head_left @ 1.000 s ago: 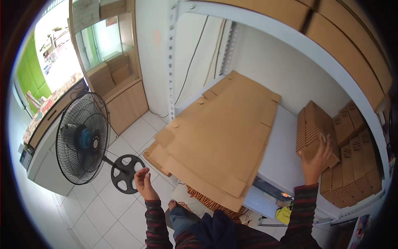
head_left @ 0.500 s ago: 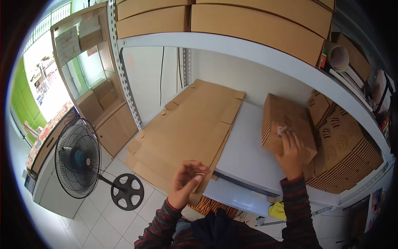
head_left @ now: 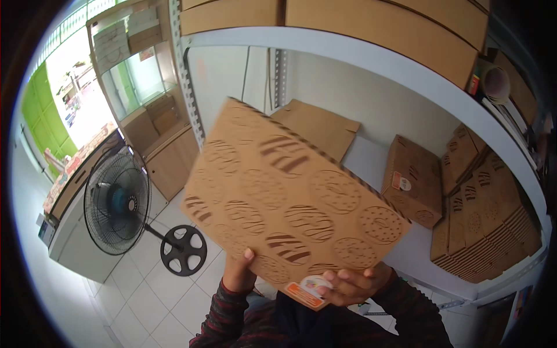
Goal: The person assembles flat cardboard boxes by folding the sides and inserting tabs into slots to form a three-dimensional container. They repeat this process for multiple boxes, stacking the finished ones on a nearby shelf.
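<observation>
I hold a flat brown cardboard box [head_left: 290,203], printed with round and striped patterns, up close in front of me and tilted. My left hand [head_left: 239,271] grips its lower edge from underneath, thumb on the printed face. Fingers of my right hand [head_left: 354,283] curl over the lower right edge, beside a round sticker [head_left: 313,286] and an orange label at the corner. Behind the box lies a white shelf [head_left: 371,159].
On the shelf stand another printed box [head_left: 413,181], a stack of flat printed boxes [head_left: 487,223] at the right, and plain flattened cardboard [head_left: 316,124] at the back. A black standing fan [head_left: 119,200] is on the tiled floor at left. More boxes [head_left: 371,23] fill the upper shelf.
The printed box came off the shelf and now fills the middle of the view, held in both hands. My left hand rose from below to grip its lower edge.
</observation>
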Action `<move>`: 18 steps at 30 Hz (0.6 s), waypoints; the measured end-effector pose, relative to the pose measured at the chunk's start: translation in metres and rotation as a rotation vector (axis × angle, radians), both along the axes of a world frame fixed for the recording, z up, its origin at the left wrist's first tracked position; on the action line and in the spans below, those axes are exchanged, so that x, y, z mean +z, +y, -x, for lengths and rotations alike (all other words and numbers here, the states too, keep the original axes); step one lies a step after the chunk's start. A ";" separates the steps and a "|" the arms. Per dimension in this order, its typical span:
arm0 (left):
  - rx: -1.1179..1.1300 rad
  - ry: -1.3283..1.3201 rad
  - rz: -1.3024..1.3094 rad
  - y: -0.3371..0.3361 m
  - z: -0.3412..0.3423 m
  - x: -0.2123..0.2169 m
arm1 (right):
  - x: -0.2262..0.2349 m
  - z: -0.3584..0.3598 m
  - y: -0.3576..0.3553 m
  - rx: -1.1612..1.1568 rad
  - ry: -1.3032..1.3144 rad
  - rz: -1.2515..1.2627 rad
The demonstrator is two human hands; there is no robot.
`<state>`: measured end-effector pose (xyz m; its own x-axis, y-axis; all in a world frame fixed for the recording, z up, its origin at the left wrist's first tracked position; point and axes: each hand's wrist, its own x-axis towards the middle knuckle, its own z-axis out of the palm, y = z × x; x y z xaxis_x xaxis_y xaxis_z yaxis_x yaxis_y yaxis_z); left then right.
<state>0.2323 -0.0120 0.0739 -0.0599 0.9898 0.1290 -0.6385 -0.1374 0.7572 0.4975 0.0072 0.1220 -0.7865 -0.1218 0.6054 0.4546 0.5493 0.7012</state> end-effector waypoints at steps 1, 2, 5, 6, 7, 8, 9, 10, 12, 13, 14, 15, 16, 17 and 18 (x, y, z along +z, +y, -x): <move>0.060 -0.023 -0.002 -0.007 0.004 0.001 | 0.001 0.014 0.005 0.027 0.015 0.005; 0.154 -0.087 0.011 -0.013 0.013 -0.006 | -0.001 0.025 0.009 0.039 0.034 0.040; 0.401 -0.134 -0.083 -0.039 0.059 -0.021 | -0.003 0.051 0.023 0.078 0.075 0.154; 0.264 -0.241 -0.242 -0.050 0.082 -0.020 | -0.003 0.051 0.026 0.068 0.094 0.228; 0.553 -0.132 -0.191 -0.066 0.097 -0.016 | -0.002 0.052 0.029 0.060 0.108 0.300; 0.752 -0.077 -0.160 -0.077 0.115 -0.020 | -0.003 0.053 0.033 0.052 0.129 0.371; 0.941 -0.009 -0.192 -0.083 0.131 -0.022 | -0.004 0.052 0.040 0.026 0.191 0.399; 1.126 0.056 -0.222 -0.088 0.144 -0.025 | -0.005 0.053 0.046 -0.001 0.247 0.423; 1.360 0.299 -0.081 -0.093 0.163 -0.036 | -0.006 0.057 0.061 0.023 0.367 0.493; 1.469 0.423 -0.002 -0.094 0.171 -0.044 | -0.004 0.058 0.066 0.005 0.405 0.546; 1.464 0.519 0.104 -0.092 0.179 -0.053 | -0.002 0.060 0.070 -0.022 0.441 0.596; 1.449 0.613 0.211 -0.086 0.185 -0.065 | -0.002 0.062 0.075 -0.044 0.482 0.636; 1.431 0.697 0.316 -0.079 0.194 -0.080 | -0.002 0.064 0.080 -0.066 0.520 0.671; 1.403 0.933 0.359 -0.069 0.209 -0.107 | -0.003 0.065 0.085 -0.091 0.561 0.710; 1.374 1.070 0.356 -0.053 0.221 -0.124 | -0.004 0.064 0.089 -0.166 0.603 0.724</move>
<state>0.0111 -0.0648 -0.0502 -0.8312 0.2904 0.4741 0.5290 0.1508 0.8351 0.4332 0.0961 0.1176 -0.2911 0.5263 0.7990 0.7395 0.6536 -0.1610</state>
